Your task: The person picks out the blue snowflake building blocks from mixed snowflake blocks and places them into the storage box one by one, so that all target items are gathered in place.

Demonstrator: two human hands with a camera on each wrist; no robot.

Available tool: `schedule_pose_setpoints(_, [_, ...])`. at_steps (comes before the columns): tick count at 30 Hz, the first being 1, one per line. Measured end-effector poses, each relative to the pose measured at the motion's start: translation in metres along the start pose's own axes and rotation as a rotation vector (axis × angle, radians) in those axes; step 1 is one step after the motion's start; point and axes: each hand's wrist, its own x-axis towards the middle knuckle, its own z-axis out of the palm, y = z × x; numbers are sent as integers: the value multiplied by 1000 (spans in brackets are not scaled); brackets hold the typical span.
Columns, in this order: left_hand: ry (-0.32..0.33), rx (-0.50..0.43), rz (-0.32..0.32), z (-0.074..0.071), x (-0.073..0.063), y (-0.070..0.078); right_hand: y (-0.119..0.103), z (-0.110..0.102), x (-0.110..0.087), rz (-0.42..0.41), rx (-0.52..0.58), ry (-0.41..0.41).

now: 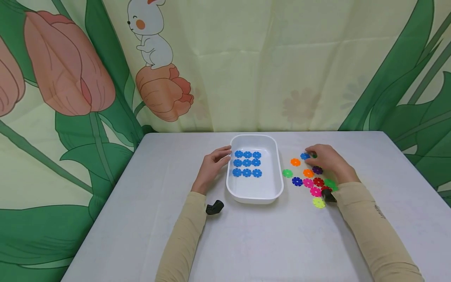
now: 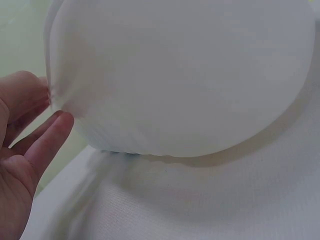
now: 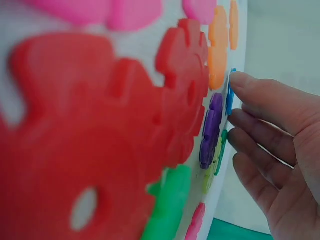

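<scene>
In the head view a white plastic tray (image 1: 253, 192) holds blue flower-shaped interlocking discs (image 1: 247, 163) in three rows of three. The left hand (image 1: 213, 168) rests its fingertips against the tray's left side; the left wrist view shows these fingers (image 2: 47, 142) fairly straight on its outer wall. To the right of the tray, the right hand (image 1: 327, 158) holds a blue disc (image 1: 304, 156) by its edges. Seen from the right wrist, the thumb and a finger lie at opposite edges of that blue disc (image 3: 230, 93), which is close to the table.
Loose discs lie right of the tray: orange (image 1: 295, 162), light green (image 1: 287, 173), dark blue (image 1: 297, 181), purple (image 1: 317, 170), pink (image 1: 308, 183), red (image 1: 318, 182) and yellow (image 1: 319, 203). A printed curtain (image 1: 246, 78) hangs behind the white table (image 1: 169, 172).
</scene>
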Motion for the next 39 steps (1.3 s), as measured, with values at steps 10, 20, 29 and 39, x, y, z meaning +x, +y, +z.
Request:
schedule_pose_setpoints(10, [18,-4,-8,2,10,-15,-2,1,4,-9,-6,19])
schedule_pose_setpoints(20, [18,-2,35,1,16,-30,-6,1,7,-14,-23,7])
schedule_pose_setpoints(29, [22,16,22,1,15,-31,-7,-2,7,-62,-84,-46])
schedule_pose_setpoints(39, [24,15,20,1,15,-31,-10,-5,3,-96,-147,-65])
